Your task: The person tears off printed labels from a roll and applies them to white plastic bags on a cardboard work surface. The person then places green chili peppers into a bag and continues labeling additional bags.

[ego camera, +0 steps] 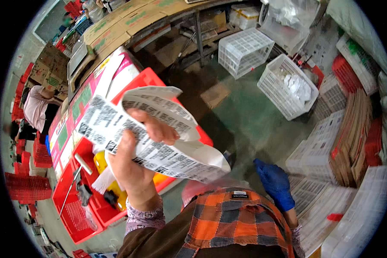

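Note:
My bare left hand [138, 154] grips a long folded strip of printed labels [177, 161]. The strip loops up behind the fingers and its end hangs toward my body. The labels bear writing and codes, blurred in part. Below this hand stands a red plastic crate [100, 213] with yellow items [100, 163], black pieces and a white-handled tool [83, 163] with a thin metal rod. My right hand [274, 183], in a blue glove, hangs low by my right side. Its fingers are blurred, and no held thing shows.
Cardboard covers the long table [122, 24]. A white basket [288, 87] with crumpled white material stands on the floor near another white basket [245, 51]. Flattened cardboard [351, 138] and white crates [319, 145] are stacked at right. A person [40, 108] bends at far left.

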Tool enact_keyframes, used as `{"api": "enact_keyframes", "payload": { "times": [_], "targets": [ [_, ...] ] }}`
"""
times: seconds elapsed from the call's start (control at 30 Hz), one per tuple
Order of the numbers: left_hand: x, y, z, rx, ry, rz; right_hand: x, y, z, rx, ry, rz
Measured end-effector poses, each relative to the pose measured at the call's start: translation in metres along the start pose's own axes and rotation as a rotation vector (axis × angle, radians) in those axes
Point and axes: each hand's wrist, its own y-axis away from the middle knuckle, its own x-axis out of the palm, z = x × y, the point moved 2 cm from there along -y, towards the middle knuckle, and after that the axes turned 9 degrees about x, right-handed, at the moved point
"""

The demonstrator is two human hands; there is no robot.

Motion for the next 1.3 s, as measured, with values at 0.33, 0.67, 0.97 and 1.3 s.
{"api": "enact_keyframes", "payload": {
  "times": [0.33, 0.67, 0.97, 1.3],
  "targets": [
    [0.012, -0.065, 0.106, -0.404, -0.032, -0.147, -0.041, -0.128, -0.033, 0.051, -0.094, 0.179],
    [0.006, -0.064, 0.202, -0.441, -0.194, -0.506, -0.061, -0.299, -0.056, -0.231, -0.379, 0.455],
    [0.015, -0.085, 0.251, -0.572, -0.542, -0.276, -0.064, -0.388, 0.05, -0.369, -0.822, 0.862],
    [-0.102, -0.168, 0.297, -0.472, -0.675, -0.3, -0.018, -0.542, 0.107, -0.215, -0.874, 0.735]
  ]
}}
